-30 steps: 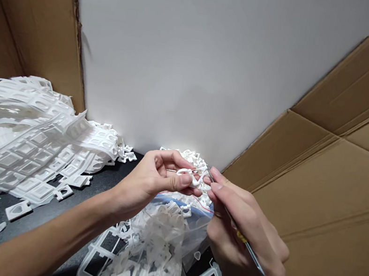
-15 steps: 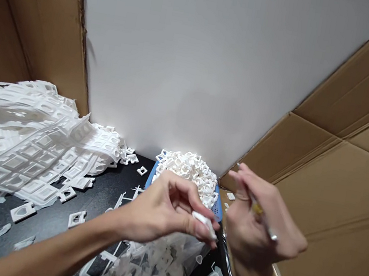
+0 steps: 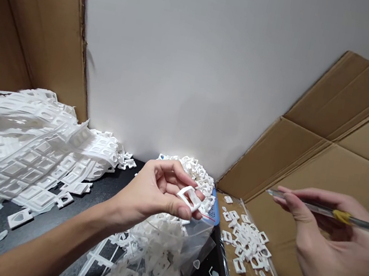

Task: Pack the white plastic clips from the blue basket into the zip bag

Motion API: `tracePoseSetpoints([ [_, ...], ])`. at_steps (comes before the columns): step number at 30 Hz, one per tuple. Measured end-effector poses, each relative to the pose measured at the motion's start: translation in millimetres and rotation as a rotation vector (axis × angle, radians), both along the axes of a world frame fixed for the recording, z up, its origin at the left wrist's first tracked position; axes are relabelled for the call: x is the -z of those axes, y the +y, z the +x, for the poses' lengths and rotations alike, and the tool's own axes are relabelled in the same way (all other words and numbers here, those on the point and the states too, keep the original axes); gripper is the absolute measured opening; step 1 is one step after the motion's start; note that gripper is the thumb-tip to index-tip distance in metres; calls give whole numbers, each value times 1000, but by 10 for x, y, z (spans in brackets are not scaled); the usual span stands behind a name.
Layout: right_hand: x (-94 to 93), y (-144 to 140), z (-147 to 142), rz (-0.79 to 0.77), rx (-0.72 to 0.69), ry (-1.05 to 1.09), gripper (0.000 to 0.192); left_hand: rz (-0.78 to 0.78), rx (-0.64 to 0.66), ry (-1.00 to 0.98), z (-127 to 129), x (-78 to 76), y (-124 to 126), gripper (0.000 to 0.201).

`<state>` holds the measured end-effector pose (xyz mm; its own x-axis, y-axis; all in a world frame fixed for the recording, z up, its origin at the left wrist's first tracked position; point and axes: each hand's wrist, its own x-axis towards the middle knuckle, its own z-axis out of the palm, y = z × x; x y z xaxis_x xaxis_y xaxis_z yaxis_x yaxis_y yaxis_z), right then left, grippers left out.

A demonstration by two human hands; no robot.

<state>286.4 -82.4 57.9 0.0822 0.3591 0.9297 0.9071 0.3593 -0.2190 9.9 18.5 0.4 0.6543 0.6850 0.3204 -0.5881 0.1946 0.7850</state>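
Observation:
My left hand (image 3: 156, 192) pinches a small white square plastic frame (image 3: 189, 198) between thumb and fingers, just above an open clear plastic bag (image 3: 182, 252) full of white plastic pieces. My right hand (image 3: 335, 252) is off to the right over the cardboard, gripping a thin metal tool with a yellow band (image 3: 331, 213), its tip pointing left. Behind the left hand a blue basket (image 3: 214, 210) is heaped with small white frames.
A large pile of white plastic grid sheets (image 3: 25, 148) lies on the black table (image 3: 49, 219) at left. Several loose white frames (image 3: 246, 244) lie on the cardboard (image 3: 346, 152) at right. Cardboard walls stand left and right, a white wall behind.
My hands came apart: the right hand with the tool swung out to the right. The left hand dipped toward the bag, then rose with a white frame in its fingers.

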Motion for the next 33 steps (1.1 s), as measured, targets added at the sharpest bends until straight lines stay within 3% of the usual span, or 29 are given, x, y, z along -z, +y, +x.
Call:
tracePoseSetpoints([
  [2,-58,-40,90,-84,167,34,11,-6,-37,47,16,14,-2,44],
  [3,-73,-54,75,-93,171,79,15,-10,-50,73,28,24,-7,44],
  [8,-26,-89,-461,-15,-323,238,19,-16,10,82,78,54,-61,40],
  [9,-5,-88,-590,-120,-381,254,21,-18,25,74,82,48,-73,39],
  [13,66,-54,-903,-181,-526,275,20,-10,55,34,79,-1,-101,36],
  [21,77,-58,-1026,-135,-455,434,12,-6,3,47,76,-30,-90,39],
  [27,86,-38,-1117,-154,-448,389,11,-13,12,49,63,-46,-97,39],
  [33,205,-34,-1151,17,-331,269,17,12,34,22,52,-30,-90,36],
])
